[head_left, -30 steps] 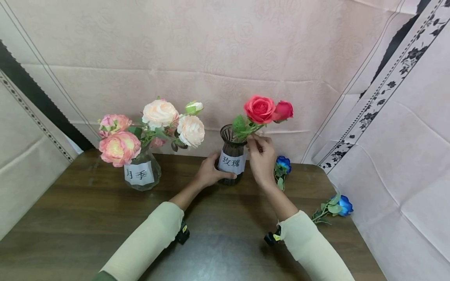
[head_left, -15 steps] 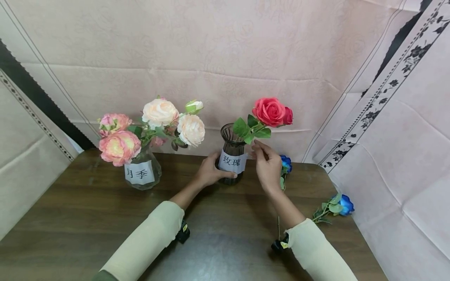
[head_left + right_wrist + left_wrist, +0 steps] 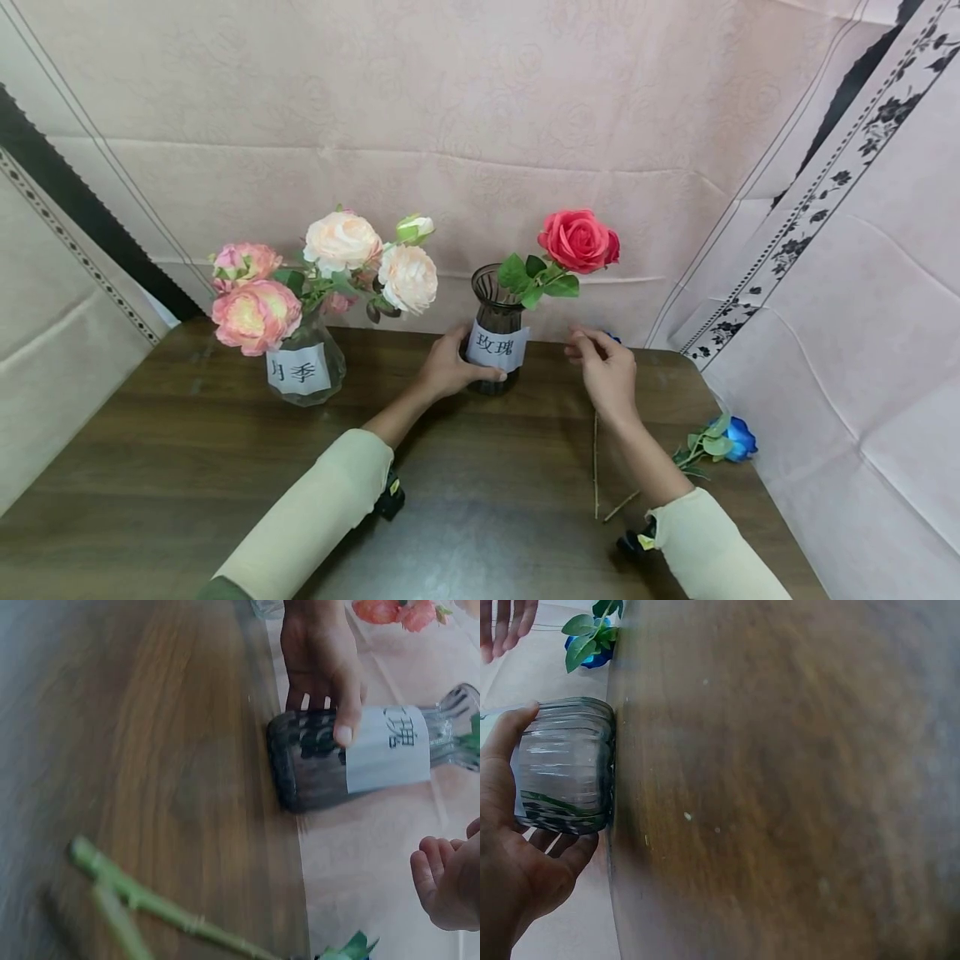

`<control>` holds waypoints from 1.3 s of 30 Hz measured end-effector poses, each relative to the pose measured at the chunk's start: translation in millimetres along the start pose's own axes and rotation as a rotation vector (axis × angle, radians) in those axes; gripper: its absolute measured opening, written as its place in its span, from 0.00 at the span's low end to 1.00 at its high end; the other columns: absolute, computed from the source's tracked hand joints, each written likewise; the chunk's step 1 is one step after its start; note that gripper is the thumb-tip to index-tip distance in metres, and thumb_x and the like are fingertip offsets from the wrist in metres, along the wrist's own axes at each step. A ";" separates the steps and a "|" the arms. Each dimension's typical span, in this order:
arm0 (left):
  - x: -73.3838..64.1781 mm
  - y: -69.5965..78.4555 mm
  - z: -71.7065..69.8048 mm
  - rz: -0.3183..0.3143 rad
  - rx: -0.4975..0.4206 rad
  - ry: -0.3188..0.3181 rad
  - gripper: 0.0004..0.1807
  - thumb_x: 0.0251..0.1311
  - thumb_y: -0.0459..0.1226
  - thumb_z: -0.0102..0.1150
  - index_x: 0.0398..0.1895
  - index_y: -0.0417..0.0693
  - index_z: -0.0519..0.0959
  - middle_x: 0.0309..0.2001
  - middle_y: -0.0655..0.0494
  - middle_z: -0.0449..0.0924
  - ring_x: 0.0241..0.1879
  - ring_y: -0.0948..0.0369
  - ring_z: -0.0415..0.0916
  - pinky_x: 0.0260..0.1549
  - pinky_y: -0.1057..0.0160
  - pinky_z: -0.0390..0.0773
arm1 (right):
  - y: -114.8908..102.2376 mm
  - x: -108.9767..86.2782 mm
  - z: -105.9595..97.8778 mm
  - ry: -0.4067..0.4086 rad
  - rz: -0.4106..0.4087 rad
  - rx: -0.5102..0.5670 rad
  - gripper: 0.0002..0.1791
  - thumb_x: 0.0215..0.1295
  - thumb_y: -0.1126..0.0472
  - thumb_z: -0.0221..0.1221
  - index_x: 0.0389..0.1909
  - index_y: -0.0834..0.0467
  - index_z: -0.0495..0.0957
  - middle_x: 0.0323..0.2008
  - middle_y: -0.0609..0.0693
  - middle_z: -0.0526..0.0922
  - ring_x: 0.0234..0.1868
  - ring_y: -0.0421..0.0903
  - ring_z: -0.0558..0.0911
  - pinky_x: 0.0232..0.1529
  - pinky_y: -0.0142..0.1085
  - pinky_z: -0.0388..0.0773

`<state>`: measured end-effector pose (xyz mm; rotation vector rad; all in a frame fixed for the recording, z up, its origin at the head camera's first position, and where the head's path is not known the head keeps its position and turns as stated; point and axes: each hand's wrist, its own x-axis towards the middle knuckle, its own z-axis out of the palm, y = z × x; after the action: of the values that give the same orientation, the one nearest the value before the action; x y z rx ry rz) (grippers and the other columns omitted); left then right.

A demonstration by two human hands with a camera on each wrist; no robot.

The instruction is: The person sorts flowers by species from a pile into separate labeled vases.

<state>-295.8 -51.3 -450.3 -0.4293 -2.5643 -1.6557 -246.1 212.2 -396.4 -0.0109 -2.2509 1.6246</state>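
My left hand [image 3: 448, 367] grips the lower body of a dark, ribbed glass vase [image 3: 498, 318], its thumb across the front below a white label [image 3: 497, 345]. The vase stands upright on the table. Red roses [image 3: 577, 242] with green leaves lean out of it to the right; the rear bloom is mostly hidden. My right hand [image 3: 609, 375] is apart from the vase, to its right, with fingers loosely bent and nothing seen between them. Behind that hand, one blue rose [image 3: 613, 337] is mostly hidden; its leaves [image 3: 581, 641] show in the left wrist view.
Another blue rose [image 3: 739, 439] lies near the table's right edge. Two bare stems [image 3: 596, 475] reach toward the front. At left stands a clear glass vase [image 3: 337, 379] with a label, holding pink and cream flowers [image 3: 341, 242]. A pale cloth [image 3: 480, 100] hangs behind the table.
My right hand has let go of the red rose's stem and moved right and down from the vase. The roses have settled a little to the right. My left hand has stayed put.
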 end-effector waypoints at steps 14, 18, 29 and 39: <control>0.2 0.1 -0.2 -0.010 0.004 -0.004 0.53 0.51 0.46 0.92 0.80 0.45 0.74 0.68 0.45 0.86 0.66 0.46 0.85 0.70 0.43 0.84 | 18.3 -4.2 -41.9 -0.068 0.166 0.063 0.21 0.87 0.57 0.62 0.66 0.70 0.84 0.35 0.39 0.92 0.40 0.37 0.93 0.48 0.32 0.92; 0.1 0.1 -0.4 -0.009 0.010 -0.002 0.53 0.51 0.47 0.92 0.79 0.45 0.75 0.68 0.45 0.86 0.67 0.46 0.85 0.71 0.43 0.83 | 24.2 -5.6 -48.9 -0.081 0.209 0.070 0.22 0.86 0.59 0.62 0.66 0.73 0.82 0.35 0.40 0.93 0.39 0.38 0.93 0.49 0.34 0.93; 1.9 -2.5 0.1 -0.023 0.013 -0.008 0.53 0.51 0.47 0.92 0.80 0.46 0.74 0.69 0.46 0.85 0.68 0.47 0.83 0.71 0.42 0.83 | 32.7 -16.9 -67.8 -0.155 0.293 -0.008 0.21 0.87 0.61 0.60 0.68 0.72 0.82 0.43 0.50 0.95 0.38 0.37 0.92 0.45 0.32 0.93; 1.4 -0.7 -0.1 -0.015 0.009 -0.009 0.53 0.51 0.47 0.92 0.80 0.44 0.74 0.70 0.45 0.85 0.69 0.46 0.83 0.72 0.41 0.82 | 47.2 -31.6 -88.8 -0.208 0.348 -0.016 0.24 0.87 0.61 0.60 0.71 0.74 0.77 0.42 0.48 0.94 0.37 0.37 0.93 0.44 0.34 0.94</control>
<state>-297.3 -51.3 -450.6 -0.4199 -2.5865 -1.6505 -200.1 302.7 -424.7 -0.2633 -2.5309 1.8555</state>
